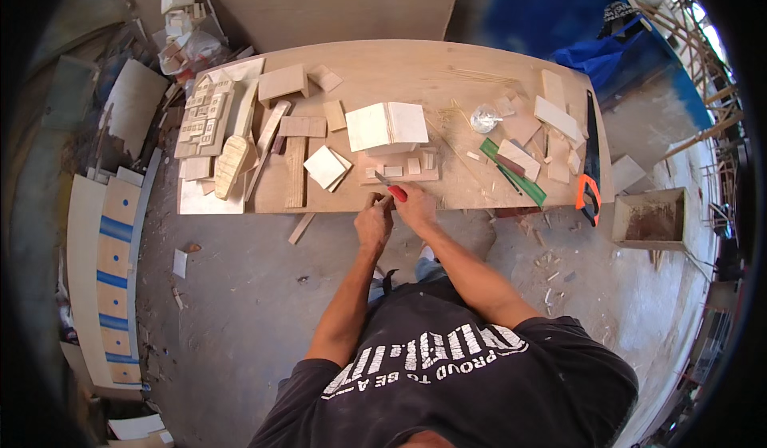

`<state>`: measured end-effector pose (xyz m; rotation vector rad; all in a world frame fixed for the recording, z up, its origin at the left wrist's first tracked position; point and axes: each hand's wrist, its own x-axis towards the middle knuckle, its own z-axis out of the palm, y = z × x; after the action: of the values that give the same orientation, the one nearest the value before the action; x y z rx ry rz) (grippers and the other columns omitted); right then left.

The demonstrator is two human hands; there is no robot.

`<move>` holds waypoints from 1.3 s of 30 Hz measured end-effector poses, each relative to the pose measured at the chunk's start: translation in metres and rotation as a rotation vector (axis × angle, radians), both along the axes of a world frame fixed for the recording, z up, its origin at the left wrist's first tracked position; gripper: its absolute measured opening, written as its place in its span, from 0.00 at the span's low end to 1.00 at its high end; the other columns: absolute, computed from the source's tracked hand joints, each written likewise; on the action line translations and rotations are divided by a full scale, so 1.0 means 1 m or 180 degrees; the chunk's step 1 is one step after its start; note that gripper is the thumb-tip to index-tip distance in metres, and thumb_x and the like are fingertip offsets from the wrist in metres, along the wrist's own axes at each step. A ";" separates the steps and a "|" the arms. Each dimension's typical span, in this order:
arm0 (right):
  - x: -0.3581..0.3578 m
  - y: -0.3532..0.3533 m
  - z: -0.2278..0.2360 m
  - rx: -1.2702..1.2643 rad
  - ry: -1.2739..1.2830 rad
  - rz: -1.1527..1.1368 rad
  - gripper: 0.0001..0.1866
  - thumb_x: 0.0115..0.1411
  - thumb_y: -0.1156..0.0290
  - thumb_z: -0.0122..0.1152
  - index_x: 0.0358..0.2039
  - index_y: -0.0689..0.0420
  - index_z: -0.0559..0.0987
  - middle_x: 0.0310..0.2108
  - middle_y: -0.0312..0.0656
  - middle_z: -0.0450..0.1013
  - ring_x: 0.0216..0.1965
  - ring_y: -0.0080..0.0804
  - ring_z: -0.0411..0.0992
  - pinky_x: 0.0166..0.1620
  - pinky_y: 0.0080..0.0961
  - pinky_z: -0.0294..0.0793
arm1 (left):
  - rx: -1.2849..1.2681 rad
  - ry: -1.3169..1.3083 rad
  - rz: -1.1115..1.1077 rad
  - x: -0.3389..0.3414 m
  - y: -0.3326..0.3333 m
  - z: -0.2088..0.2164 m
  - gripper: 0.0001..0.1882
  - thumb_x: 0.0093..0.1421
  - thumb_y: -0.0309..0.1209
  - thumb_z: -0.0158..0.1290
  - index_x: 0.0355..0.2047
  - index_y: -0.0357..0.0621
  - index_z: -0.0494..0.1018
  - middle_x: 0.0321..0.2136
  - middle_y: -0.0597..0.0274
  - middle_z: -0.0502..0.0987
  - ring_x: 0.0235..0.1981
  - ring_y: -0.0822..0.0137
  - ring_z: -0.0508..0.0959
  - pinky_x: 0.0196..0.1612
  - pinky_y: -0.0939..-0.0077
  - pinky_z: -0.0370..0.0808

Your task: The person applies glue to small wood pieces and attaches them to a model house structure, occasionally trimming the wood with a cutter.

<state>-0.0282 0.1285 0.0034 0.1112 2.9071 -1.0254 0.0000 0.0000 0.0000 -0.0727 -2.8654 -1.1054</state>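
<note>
My right hand (419,208) grips a red-handled utility knife (397,193), its blade pointing up and left over the table's front edge. Close beside it, my left hand (373,226) is closed, its fingertips near the knife handle; what it pinches is too small to make out. Just beyond both hands lies a flat wooden strip (369,181) with small pale blocks on it. Behind the strip stands a small wooden model house (388,127) with a pale pitched roof. To the left, square wooden pieces (323,168) lie stacked askew.
The wooden table (383,69) carries a model facade (206,116) and boards at left. At right are a green ruler (519,178), a clear container (484,118), wood offcuts and a handsaw (590,188) overhanging the front edge. A box (651,244) stands beyond the table's right end.
</note>
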 end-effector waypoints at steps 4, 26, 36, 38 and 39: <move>0.001 -0.005 0.000 -0.0068 0.0448 -0.0013 0.12 0.56 0.66 0.64 0.41 0.53 0.81 0.40 0.46 0.78 0.40 0.51 0.77 0.42 0.44 0.77 | -0.0375 0.0135 -0.0203 -0.003 -0.007 0.002 0.09 0.62 0.30 0.52 0.40 0.49 0.79 0.41 0.62 0.77 0.34 0.51 0.82 0.35 0.55 0.78; 0.002 0.018 -0.002 -0.0191 0.0457 0.0250 0.13 0.55 0.72 0.61 0.42 0.57 0.80 0.41 0.48 0.77 0.42 0.54 0.76 0.44 0.45 0.76 | -0.0489 0.0332 -0.1086 -0.028 -0.017 -0.012 0.14 0.55 0.24 0.51 0.43 0.45 0.77 0.43 0.55 0.76 0.36 0.46 0.80 0.38 0.54 0.78; 0.001 0.018 0.003 -0.0224 0.0282 0.0280 0.11 0.56 0.70 0.62 0.41 0.55 0.80 0.41 0.47 0.76 0.41 0.54 0.76 0.43 0.45 0.76 | -0.0361 0.0386 -0.0882 -0.023 -0.015 -0.006 0.14 0.56 0.23 0.51 0.42 0.46 0.79 0.38 0.57 0.77 0.35 0.48 0.81 0.38 0.56 0.78; 0.001 0.020 0.001 -0.0291 0.0426 0.0342 0.11 0.56 0.69 0.62 0.41 0.55 0.80 0.41 0.48 0.76 0.41 0.54 0.76 0.43 0.45 0.76 | -0.0405 0.0355 -0.0841 -0.023 -0.013 -0.007 0.14 0.57 0.24 0.51 0.42 0.47 0.79 0.39 0.57 0.77 0.36 0.49 0.81 0.38 0.57 0.78; 0.001 0.021 0.000 -0.0294 0.0418 0.0345 0.11 0.56 0.69 0.62 0.41 0.55 0.80 0.41 0.48 0.76 0.41 0.54 0.76 0.43 0.45 0.76 | -0.0406 0.0346 -0.0837 -0.022 -0.013 -0.007 0.14 0.57 0.24 0.51 0.42 0.47 0.79 0.39 0.57 0.77 0.36 0.49 0.81 0.38 0.57 0.78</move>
<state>-0.0269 0.1494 0.0038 -0.1211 2.9353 -1.1882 -0.0224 -0.0127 -0.0070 -0.5134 -2.8830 -0.9193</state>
